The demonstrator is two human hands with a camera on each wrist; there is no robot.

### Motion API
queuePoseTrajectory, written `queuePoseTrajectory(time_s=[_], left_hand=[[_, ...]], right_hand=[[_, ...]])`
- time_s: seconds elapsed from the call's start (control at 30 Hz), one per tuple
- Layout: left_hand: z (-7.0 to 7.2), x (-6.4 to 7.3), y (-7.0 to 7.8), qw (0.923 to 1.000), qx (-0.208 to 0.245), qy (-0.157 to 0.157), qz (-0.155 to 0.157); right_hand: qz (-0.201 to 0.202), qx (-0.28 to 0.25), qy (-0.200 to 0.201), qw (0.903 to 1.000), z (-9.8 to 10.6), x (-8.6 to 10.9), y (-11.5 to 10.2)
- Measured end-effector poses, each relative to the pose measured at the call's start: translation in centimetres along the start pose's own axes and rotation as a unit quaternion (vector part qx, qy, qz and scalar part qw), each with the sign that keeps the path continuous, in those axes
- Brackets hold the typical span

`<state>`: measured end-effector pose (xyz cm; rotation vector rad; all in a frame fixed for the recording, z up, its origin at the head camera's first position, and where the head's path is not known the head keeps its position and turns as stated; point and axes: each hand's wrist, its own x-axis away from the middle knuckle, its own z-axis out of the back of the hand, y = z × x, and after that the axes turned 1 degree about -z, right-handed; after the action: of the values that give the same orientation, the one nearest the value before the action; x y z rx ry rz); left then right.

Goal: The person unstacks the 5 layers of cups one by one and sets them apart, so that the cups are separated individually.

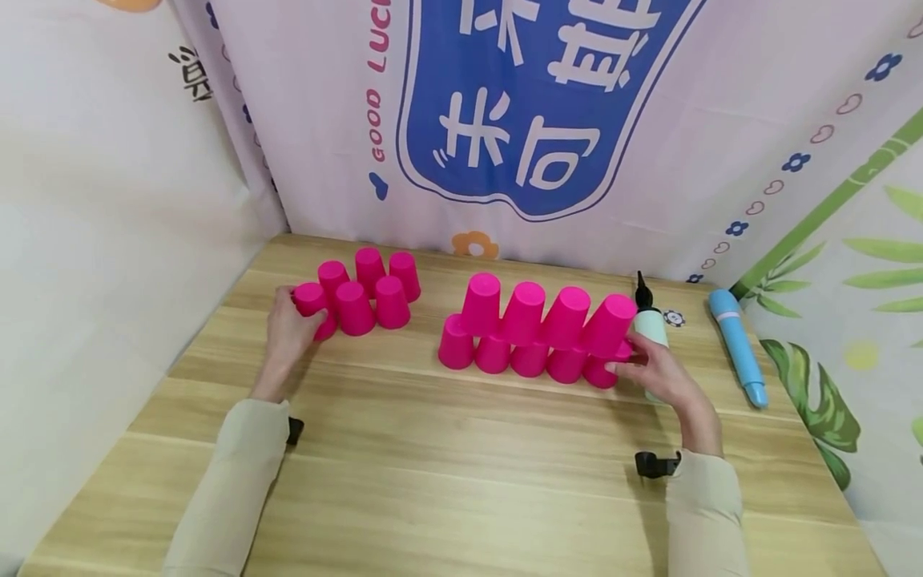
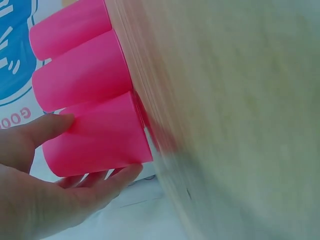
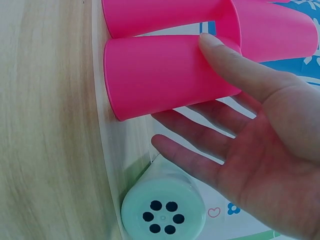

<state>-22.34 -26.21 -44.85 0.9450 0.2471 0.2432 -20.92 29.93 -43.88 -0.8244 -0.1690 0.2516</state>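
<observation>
At the left of the table, my left hand (image 1: 288,324) holds a pink cup (image 2: 102,137) at the end of a small group of upside-down cups. In the left wrist view its thumb lies on one side and its fingers on the other. Toward the right stands a two-level row of upside-down pink cups, the upper cups (image 1: 524,314) resting across the lower ones (image 1: 493,355). My right hand (image 1: 659,370) is around the rightmost lower cup (image 3: 165,77), thumb in front and fingers behind, the outer fingers spread away from it.
A pale green bottle-shaped thing with a black nozzle (image 1: 644,295) stands close behind my right hand; its holed end (image 3: 164,205) shows in the right wrist view. A blue cylinder (image 1: 739,344) lies farther right. Printed curtains (image 1: 324,120) hang along the table's back edge.
</observation>
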Motion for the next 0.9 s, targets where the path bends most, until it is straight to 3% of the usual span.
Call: queuePoseTrajectory(time_s=[0.23, 0.33, 0.47, 0.53, 0.57, 0.63, 0.7, 0.8, 0.9], left_hand=[[-0.1, -0.2, 0.0, 0.9997, -0.006, -0.022, -0.004], [-0.1, 0.7, 1.0, 0.9992, -0.030, -0.013, -0.024], [0.1, 2.9, 4.4, 0.9923, -0.044, 0.070, -0.093], [-0.1, 3.7, 6.9, 0.9824, -0.020, 0.104, -0.154], [-0.5, 4.1, 8.3, 0.9774, -0.001, 0.101, -0.185], [-1.9, 4.6, 11.2, 0.9696, 0.033, 0.058, -0.235], [-3.8, 4.9, 13.5, 0.9646, 0.060, -0.010, -0.257], [-7.0, 5.2, 15.8, 0.9639, 0.063, -0.107, -0.236], [-9.5, 5.1, 16.7, 0.9634, 0.052, -0.160, -0.209]], right_hand=[[0.008, 0.000, 0.001, 1.0000, -0.1, -0.2, 0.3], [0.012, 0.009, 0.006, 0.9999, 0.0, -0.3, 0.4], [0.023, 0.008, 0.004, 0.9997, 0.2, -0.4, 0.4], [0.025, 0.003, 0.001, 0.9997, 0.4, -0.4, 0.2], [0.023, 0.004, 0.002, 0.9997, 0.5, -0.4, 0.1], [0.015, 0.007, 0.004, 0.9999, 0.7, -0.2, -0.1], [0.003, 0.010, 0.004, 0.9999, 0.8, -0.1, -0.3], [-0.011, 0.014, 0.001, 0.9998, 0.7, 0.1, -0.4], [-0.014, 0.010, -0.005, 0.9998, 0.0, 0.0, -0.3]])
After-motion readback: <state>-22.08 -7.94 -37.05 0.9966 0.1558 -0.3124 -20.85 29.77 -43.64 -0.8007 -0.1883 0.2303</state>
